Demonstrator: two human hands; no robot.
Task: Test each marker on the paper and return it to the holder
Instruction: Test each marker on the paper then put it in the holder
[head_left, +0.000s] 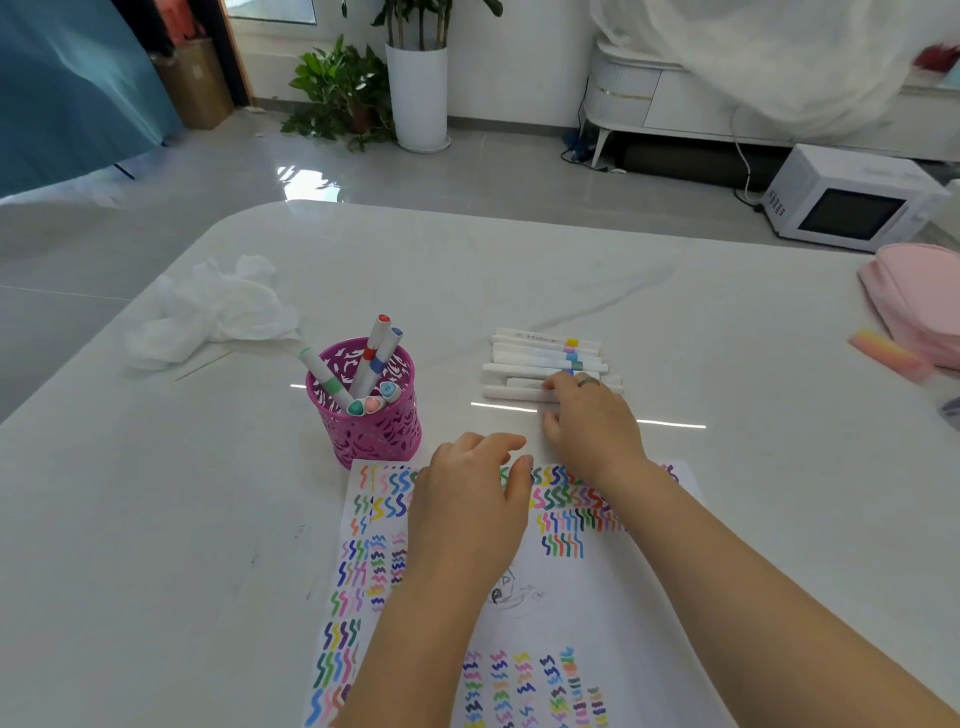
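A pink mesh holder (366, 426) stands left of centre with several white markers (375, 353) sticking out of it. To its right, a pile of white markers (540, 358) lies flat on the table. My right hand (592, 421) reaches onto the near edge of that pile, its fingertips touching the nearest marker (511, 394); whether they grip it is not plain. My left hand (470, 499) rests flat on the top of the paper (571, 597), which is covered with coloured squiggles.
A crumpled white tissue (208, 312) lies at the back left of the white table (727, 338). A pink pouch (919, 301) and a pink-yellow eraser (885, 356) sit at the right edge. Beyond the table are potted plants and a microwave on the floor.
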